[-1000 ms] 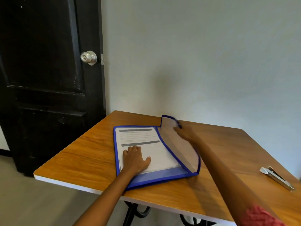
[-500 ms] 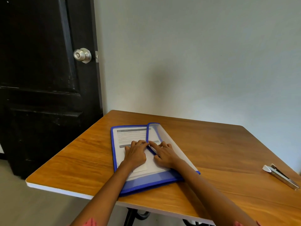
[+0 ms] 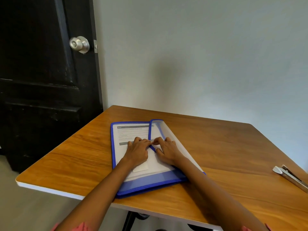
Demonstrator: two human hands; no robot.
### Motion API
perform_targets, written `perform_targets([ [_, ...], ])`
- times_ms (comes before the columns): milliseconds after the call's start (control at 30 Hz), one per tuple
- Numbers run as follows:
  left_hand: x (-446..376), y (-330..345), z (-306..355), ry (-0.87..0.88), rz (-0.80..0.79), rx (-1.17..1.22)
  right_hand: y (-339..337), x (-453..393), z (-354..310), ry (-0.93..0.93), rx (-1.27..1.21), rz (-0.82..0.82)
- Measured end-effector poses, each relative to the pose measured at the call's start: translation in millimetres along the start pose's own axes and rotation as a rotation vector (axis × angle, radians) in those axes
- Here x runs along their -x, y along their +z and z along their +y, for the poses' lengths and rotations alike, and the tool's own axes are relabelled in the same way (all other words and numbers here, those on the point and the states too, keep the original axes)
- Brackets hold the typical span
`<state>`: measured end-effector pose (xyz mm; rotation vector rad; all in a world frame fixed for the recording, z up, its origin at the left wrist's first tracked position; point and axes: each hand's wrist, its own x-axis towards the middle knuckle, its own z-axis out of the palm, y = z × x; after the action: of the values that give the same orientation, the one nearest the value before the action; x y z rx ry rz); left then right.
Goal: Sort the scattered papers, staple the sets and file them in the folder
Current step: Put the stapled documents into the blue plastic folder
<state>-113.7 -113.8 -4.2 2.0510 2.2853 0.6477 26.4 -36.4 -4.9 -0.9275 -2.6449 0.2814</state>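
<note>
press the flap down flat

pale grey wall and a black wooden door with a round silver knob [image 3: 79,44] stand behind the brown wooden counter [image 3: 225,147]. on the counter, near its front edge, lies the see-through plastic folder with the blue cloth edge [image 3: 150,184]. the white printed papers [image 3: 131,132] are inside it, flat, with grey bars of print showing near the top. the clear folder flap with the blue rim [image 3: 158,129] is folded over from the right and lies across the papers.

the left hand [image 3: 137,153] rests on the folder with its fingers only gently bent, tips on the blue rim, gripping nothing. the right hand [image 3: 166,151] lies just beside it on the flap, fingers bent a little and tips touching the same rim. the two hands meet at their fingertips. i cannot tell if the right tips pinch the rim or only push on it.

it looks like the filing is almost done and the step now is to shut the flap well. to do it well, keep both hands pressing down and slide them apart along the rim, so the flap goes flat with no bump. check that no paper corner pokes out at the top. if the flap has a catch, i cannot see it, so feel for it under the tips.

the long silver metal stapler [image 3: 291,178] lies well apart, near the right edge of the counter, and nobody touches it.
</note>
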Motion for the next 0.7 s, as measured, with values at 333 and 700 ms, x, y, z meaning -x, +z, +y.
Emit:
perform_targets([
  [333, 3.7, 4.3, 1.4, -0.008, 0.029, -0.016, 1.2, 7.9, -5.1, 0.041, 0.089, -0.053],
  [700, 1.6, 6.7, -2.9, -0.24, -0.128, -0.149, -5.3, 65.0, -45.0, 0.141, 0.113, -0.354],
])
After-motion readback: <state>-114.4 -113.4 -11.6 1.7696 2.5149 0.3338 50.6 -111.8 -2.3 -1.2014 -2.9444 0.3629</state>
